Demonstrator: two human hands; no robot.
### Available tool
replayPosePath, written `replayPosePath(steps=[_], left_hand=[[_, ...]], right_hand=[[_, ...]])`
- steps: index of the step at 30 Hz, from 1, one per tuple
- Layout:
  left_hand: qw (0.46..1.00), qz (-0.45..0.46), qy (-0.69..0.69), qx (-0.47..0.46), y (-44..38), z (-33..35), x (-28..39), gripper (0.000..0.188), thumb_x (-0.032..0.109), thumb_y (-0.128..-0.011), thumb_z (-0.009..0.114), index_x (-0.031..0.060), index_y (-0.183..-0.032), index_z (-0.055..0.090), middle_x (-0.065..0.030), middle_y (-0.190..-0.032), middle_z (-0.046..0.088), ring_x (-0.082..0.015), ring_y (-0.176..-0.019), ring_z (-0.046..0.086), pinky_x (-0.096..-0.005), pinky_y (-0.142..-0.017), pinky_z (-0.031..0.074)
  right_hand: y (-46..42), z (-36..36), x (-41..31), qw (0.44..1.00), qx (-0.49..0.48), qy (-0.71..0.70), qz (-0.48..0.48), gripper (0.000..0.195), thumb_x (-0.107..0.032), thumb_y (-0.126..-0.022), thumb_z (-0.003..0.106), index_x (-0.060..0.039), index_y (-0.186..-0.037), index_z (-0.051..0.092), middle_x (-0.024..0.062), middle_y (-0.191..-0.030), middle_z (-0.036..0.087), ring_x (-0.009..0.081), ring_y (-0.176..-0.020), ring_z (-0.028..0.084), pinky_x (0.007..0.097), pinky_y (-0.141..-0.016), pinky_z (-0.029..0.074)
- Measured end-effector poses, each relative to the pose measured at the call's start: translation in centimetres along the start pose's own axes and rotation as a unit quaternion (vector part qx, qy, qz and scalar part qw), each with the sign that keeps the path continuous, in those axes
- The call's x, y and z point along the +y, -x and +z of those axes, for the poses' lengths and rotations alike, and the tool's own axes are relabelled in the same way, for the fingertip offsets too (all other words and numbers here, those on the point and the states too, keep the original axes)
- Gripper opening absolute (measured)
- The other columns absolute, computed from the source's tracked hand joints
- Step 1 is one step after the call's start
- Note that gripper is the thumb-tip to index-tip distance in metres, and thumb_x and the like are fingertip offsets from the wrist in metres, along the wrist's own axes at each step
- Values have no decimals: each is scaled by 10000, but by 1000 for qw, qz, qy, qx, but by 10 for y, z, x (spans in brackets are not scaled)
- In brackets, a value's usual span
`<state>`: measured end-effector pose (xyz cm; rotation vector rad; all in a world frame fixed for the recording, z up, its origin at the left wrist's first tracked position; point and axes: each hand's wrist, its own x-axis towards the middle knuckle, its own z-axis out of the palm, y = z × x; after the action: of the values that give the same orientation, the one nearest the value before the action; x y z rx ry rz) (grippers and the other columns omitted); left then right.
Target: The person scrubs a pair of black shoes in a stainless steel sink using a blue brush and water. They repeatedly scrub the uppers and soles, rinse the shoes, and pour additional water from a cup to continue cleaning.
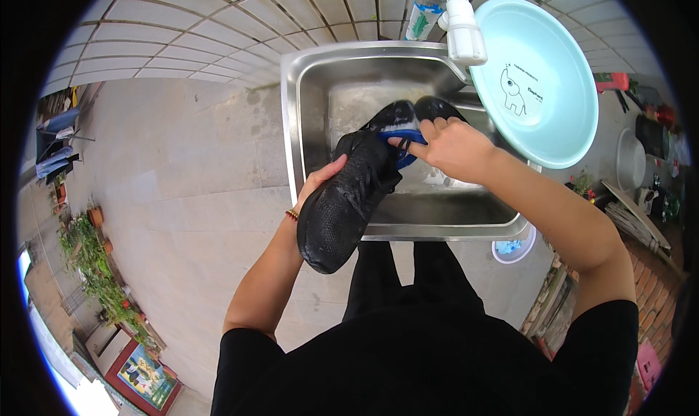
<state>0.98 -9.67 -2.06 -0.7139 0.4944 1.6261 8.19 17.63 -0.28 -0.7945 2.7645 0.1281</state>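
A wet black shoe [344, 203] with a textured upper slants over the left front part of a stainless steel sink [458, 208], toe towards me. My left hand [322, 178] grips it from its left side, thumb on top. My right hand [450, 145] is at the shoe's far end, its fingers closed around a blue thing [401, 136] that looks like a scrubbing brush; the hand and dark laces partly hide it. Whitish bristles or foam show beside the blue. A second black shoe [437, 109] lies beyond in the basin, partly covered.
A light blue plastic basin [546, 88] leans at the sink's back right corner, beside a white plastic fitting [464, 33]. A tiled wall [218, 28] runs behind the sink. A small tub [513, 249] with blue contents stands below right. Potted plants [98, 263] line the left.
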Motion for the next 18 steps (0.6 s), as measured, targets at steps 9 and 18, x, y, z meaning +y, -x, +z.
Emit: replayPosePath(steps=[9, 18], left_hand=[[997, 62, 30, -18, -3, -18, -10, 467, 322, -990, 563, -44, -1280, 574, -189, -1196, 670, -301, -1036, 684, -412, -923, 567], [973, 179, -145, 20, 19, -1, -14, 398, 271, -1029, 495, -38, -1256, 600, -178, -1159, 689, -276, -1028, 694, -398, -913, 580]], right_hand=[[12, 6, -47, 946, 24, -274, 170, 349, -286, -950, 591, -259, -1295, 632, 114, -749, 636, 300, -641, 656, 377, -588, 531], [10, -3, 11, 989, 143, 30, -27, 574, -112, -827, 591, -223, -1390, 560, 90, -888, 571, 209, -735, 621, 297, -713, 524]])
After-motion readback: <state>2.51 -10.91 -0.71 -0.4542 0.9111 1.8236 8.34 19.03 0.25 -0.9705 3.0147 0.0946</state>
